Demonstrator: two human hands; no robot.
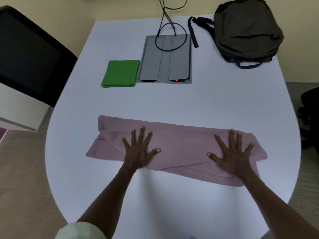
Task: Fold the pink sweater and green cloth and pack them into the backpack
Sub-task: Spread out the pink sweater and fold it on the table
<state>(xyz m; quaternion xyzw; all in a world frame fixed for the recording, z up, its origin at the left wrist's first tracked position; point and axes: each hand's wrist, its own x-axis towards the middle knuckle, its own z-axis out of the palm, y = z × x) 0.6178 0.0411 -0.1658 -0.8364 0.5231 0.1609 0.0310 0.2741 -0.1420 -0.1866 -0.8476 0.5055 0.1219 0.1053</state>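
Note:
The pink sweater (179, 144) lies folded into a long horizontal band across the near half of the white table (172, 100). My left hand (139, 149) rests flat on its left part, fingers spread. Flat on the sweater's right part, my right hand (231, 152) also has its fingers spread. Neither hand grips anything. The green cloth (120, 73) lies folded into a neat rectangle further back, left of centre. The dark backpack (246, 30) sits closed at the table's far right corner, its straps trailing to the left.
A grey cable hatch (165, 59) is set into the table's middle, with black cables (164, 25) looping out of it toward the wall. A black chair back (29, 54) stands at the left. Another dark chair (310, 114) is at the right edge.

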